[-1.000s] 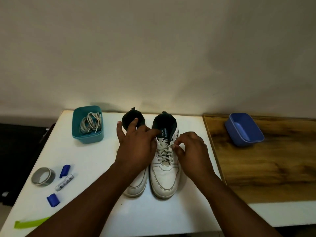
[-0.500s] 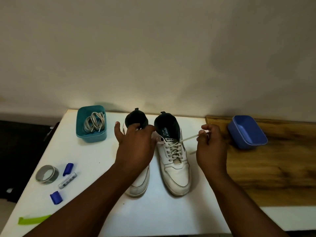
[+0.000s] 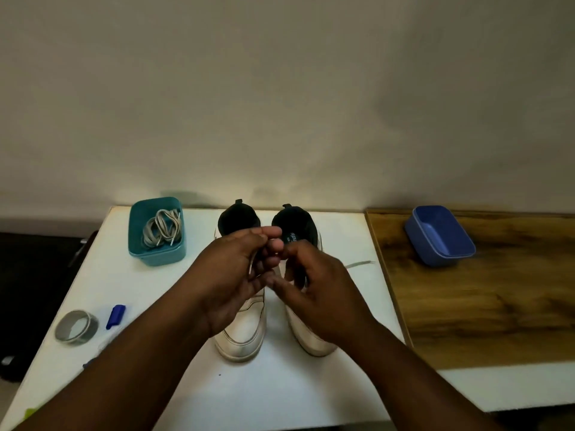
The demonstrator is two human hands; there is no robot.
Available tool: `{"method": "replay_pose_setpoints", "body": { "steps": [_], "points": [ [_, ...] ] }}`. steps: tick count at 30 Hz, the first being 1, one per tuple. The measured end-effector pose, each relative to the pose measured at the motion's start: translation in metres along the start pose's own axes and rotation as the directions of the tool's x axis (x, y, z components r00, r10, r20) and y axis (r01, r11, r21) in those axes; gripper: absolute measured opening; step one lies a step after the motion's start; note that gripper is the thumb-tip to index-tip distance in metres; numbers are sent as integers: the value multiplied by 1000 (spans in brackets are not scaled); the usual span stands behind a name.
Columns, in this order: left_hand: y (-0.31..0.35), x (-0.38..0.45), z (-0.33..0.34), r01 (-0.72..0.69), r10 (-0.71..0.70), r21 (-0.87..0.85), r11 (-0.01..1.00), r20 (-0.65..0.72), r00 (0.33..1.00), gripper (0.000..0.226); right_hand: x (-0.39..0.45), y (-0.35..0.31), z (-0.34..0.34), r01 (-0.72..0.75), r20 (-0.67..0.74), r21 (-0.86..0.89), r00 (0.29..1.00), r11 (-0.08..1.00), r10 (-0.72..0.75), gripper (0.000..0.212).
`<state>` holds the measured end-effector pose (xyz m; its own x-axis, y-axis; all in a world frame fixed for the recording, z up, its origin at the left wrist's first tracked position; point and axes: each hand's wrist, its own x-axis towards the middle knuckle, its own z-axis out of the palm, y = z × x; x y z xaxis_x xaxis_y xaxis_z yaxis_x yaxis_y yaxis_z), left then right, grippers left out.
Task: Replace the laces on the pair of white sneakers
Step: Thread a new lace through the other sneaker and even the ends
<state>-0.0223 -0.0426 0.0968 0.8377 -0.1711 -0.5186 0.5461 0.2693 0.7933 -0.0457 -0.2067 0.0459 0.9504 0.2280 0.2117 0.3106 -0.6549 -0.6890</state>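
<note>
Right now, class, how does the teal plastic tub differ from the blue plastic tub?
The teal plastic tub holds a bundle of grey laces; the blue plastic tub shows nothing inside. The teal tub stands on the white tabletop left of the sneakers; the blue tub sits on the wooden surface to their right. The teal tub looks taller, the blue one shallower. Both are open-topped with rounded corners.

Both hands, left hand (image 3: 236, 275) and right hand (image 3: 314, 281), cover the lace area of both sneakers (image 3: 245, 334); eyelets and lacing can't be seen. Fingertips overlap, so can't tell exactly what each pinches. Lace end (image 3: 357, 264) is motion-blurred beside the right wrist. Left forearm hides most of the marker (image 3: 115, 315). Green strip (image 3: 29, 412) is cut off at the bottom-left edge.
</note>
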Motion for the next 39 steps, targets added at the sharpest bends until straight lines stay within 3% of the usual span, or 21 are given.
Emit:
{"method": "replay_pose_setpoints", "body": {
  "steps": [1,3,6,11,13,15,16,17,18,19,20,23,26,30,34,36,39],
  "points": [
    [-2,1,-1,-5,6,53,999,-25,1000,29,-3,0,5,27,12,-52,1000,998,-27,30],
    [-4,3,-3,-4,9,129,992,-33,999,36,-5,2,10,-8,-41,6,999,1000,9,47],
    [-2,5,-5,51,-60,113,992,80,995,61,-2,5,8,-38,-175,130,983,991,61,60],
    [-7,9,-11,185,-193,65,981,177,965,74,0,16,5,155,-178,-90,969,984,-169,33],
    [-8,11,-10,169,-187,122,978,148,971,73,0,18,8,137,-184,-35,973,990,-141,24],
    [-9,8,-6,101,-120,274,956,56,991,63,1,16,12,35,-217,133,976,990,-5,15],
    [-13,9,-7,3,-5,428,904,2,1000,53,2,15,12,-39,-230,240,968,970,96,12],
    [-18,11,-9,-145,203,642,753,-17,979,43,4,16,12,-118,-221,330,955,936,198,9],
    [-23,13,-12,-254,421,827,501,24,907,36,5,17,11,-189,-186,387,943,902,277,10],
    [-26,14,-11,-315,555,896,314,96,826,30,5,17,11,-239,-140,403,938,884,317,14],
    [-28,16,-9,-377,590,886,271,156,792,26,5,19,12,-264,-96,394,941,881,325,17],
    [-36,25,-2,-440,496,703,558,143,857,14,0,21,16,-232,-59,332,962,914,266,14],
    [-45,33,0,-446,510,630,635,92,855,16,0,23,15,-221,-59,305,966,926,250,12],
    [-48,40,-2,-345,389,372,862,-49,920,17,3,32,5,-308,-49,306,940,901,338,6],
    [-46,46,1,-307,343,234,922,-134,930,24,0,53,0,-438,-314,119,835,891,453,20],
    [-48,50,2,-318,378,291,902,-181,908,26,0,57,2,-459,-339,45,829,888,445,24],
    [-52,51,6,-388,462,371,844,-136,876,10,1,58,9,-425,-326,19,853,905,407,18]
  ]
}}
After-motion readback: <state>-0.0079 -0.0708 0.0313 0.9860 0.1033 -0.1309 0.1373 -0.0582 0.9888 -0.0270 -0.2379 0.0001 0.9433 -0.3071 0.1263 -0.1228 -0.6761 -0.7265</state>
